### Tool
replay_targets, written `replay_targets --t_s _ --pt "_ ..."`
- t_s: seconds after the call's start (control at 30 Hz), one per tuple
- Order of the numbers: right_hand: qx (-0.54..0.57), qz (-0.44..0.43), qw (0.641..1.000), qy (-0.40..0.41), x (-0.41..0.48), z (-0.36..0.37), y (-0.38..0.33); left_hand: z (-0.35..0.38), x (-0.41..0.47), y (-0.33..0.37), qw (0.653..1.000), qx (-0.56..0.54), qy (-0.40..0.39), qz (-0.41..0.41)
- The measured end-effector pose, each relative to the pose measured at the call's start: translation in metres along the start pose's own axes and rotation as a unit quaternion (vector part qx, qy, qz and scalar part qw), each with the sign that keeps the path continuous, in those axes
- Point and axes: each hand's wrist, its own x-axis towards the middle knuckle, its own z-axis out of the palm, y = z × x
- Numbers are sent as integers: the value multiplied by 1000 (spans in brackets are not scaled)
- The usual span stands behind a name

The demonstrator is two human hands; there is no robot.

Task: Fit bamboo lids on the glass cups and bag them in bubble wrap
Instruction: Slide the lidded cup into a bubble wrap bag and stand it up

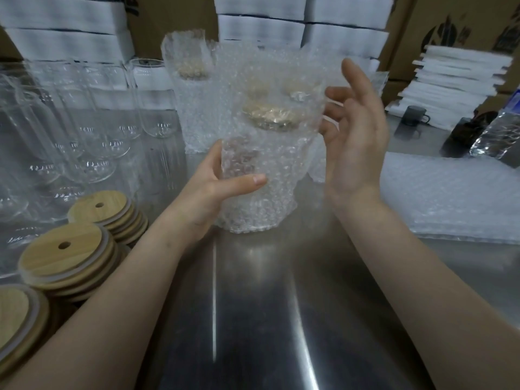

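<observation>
Forearms, two, bare, entering from the lower edge over a steel table (pixel 267 319). Head view, sole view.

1. Stacks of bamboo lids (pixel 67 254), near left; each lid with a straw hole and a pale seal ring.
2. Glass cups (pixel 84 114), unlidded, ranked behind the stacks at far left.
3. Left hand (pixel 208 192), gripping the bagged cup (pixel 261 175) low down; thumb across the front, fingers hidden behind.
4. Bagged cup itself: mid-table, upright or nearly so. Bamboo lid (pixel 270 116) fitted and visible through the film. Base at or just above the table, contact unclear. Bag mouth loose above the lid.
5. Right hand (pixel 357 130), fingers spread and relaxed, holding nothing, just beside the bag's upper right edge; touching or not, impossible to tell.
6. Wrapped cups (pixel 191 94), finished, standing just behind.
7. Flat bubble-wrap bags (pixel 450 198), far right; foam sheets (pixel 455 77) and cardboard boxes (pixel 450 18) beyond.

Hazards, judged:
- One-handed hold on slick film, so possible slip of the glass inside the bag.
- Unfolded mouth, so possible escape of cup or lid on tipping.
- Crowded back row, so possible knock on setting down.
</observation>
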Motion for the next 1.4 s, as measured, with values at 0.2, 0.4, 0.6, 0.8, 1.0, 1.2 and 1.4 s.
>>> replay_targets --t_s 0.2,0.4,0.6,0.8,1.0,1.2,1.4 --pt "-56 124 989 -58 9 -5 10 -5 2 2 1000 -16 0 18" --pt "-43 153 980 -118 3 -3 17 -5 4 9 998 -55 10 22" --pt "-78 112 985 -109 1 -2 14 3 3 23 993 -68 44 86" --pt "-77 91 989 -87 -1 0 10 14 -1 38 988 -20 46 147" --pt "-62 95 979 -169 4 -4 7 22 -3 42 971 34 132 197" --pt "-93 74 984 -131 2 -3 6 24 -4 46 951 32 236 196" --pt "-61 66 990 -110 1 -1 1 21 -5 51 943 28 278 178"
